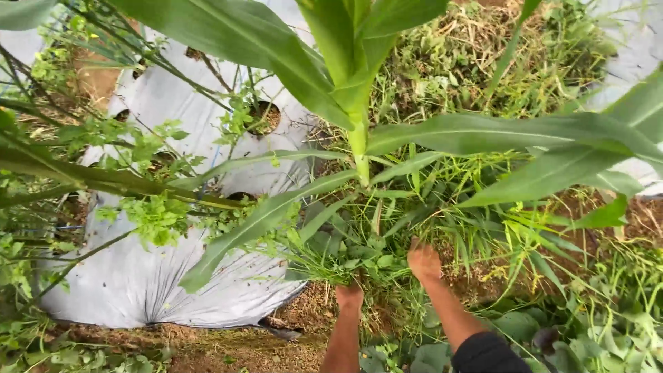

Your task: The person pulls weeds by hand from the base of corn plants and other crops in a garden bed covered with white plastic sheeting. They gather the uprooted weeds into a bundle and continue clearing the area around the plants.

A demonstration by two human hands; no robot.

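Note:
A tall green maize plant (358, 138) rises toward me, its long leaves spreading left and right. At its base grows a thick tuft of grass and weeds (359, 255). My left hand (349, 295) reaches into the near side of that tuft, fingers buried in the green. My right hand (423, 261) is pushed into the weeds a little further right and higher, fingers also hidden among the blades. Whether either hand grips stems is hidden by the foliage. A dark sleeve covers my right upper arm.
Grey plastic mulch sheet (159, 283) with planting holes covers the ground at left. Leafy branches (103, 179) cross over it. Bare brown soil (228, 345) lies along the near edge. Dry cut grass is piled at the top right (483, 48).

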